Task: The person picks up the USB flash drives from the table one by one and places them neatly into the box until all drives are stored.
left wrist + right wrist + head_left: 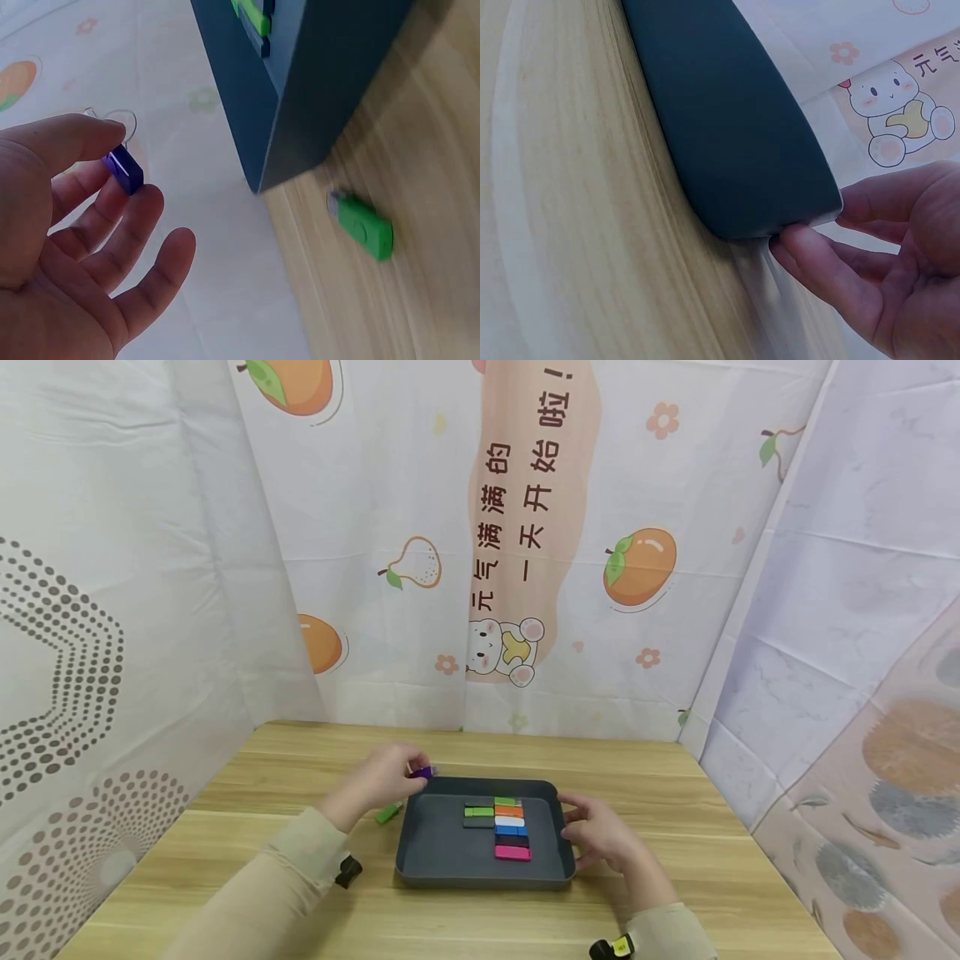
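Note:
My left hand is above the far left corner of a dark grey tray. Between its thumb and fingers it pinches a small purple USB flash drive, which has a thin wire loop. Beside the tray's left wall, a green USB flash drive lies on the table. My right hand holds the tray's right wall, its fingertips at the end of the wall. Inside the tray, several flash drives form two columns, among them a pink one, a blue one and an orange one.
The wooden table carries the tray. Behind it hangs a printed curtain with fruit and a bear, and more cloth hangs at both sides. A small black device sits by each sleeve cuff.

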Motion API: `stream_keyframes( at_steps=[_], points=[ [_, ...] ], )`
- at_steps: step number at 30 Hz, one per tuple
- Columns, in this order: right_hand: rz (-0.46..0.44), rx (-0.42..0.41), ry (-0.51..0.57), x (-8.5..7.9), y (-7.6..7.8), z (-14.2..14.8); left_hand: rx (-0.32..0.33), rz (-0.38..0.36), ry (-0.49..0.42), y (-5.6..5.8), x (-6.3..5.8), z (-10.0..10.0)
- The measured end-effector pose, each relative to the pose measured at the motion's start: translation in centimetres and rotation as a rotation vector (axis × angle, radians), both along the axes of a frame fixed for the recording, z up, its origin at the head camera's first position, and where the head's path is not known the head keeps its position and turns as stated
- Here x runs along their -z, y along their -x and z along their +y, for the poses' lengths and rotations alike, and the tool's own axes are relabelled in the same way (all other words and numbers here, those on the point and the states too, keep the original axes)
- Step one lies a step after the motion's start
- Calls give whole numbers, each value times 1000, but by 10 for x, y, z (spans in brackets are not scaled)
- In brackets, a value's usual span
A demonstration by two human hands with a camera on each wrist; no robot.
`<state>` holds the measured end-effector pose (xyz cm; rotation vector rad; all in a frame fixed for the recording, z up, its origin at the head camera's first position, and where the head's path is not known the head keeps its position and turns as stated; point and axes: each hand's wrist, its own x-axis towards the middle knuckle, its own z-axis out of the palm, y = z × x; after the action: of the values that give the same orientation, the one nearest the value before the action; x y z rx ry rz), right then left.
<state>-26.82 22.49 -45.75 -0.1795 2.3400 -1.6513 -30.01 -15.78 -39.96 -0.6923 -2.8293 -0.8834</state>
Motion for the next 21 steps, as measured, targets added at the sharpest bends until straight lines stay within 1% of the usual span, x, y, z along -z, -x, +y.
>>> stream_keyframes(
  at_steps=[5, 8, 14, 21],
  points=[
    [3, -2, 2, 0, 0, 0, 35, -2, 10, -1, 2, 15],
    [5, -5, 1, 0, 0, 0, 55, 9, 29, -2, 4, 23],
    [3, -8, 2, 0, 0, 1, 54, -13, 67, -7, 8, 38],
    [9, -3, 10, -1, -2, 1, 52, -18, 111, -9, 15, 52]
  ],
)
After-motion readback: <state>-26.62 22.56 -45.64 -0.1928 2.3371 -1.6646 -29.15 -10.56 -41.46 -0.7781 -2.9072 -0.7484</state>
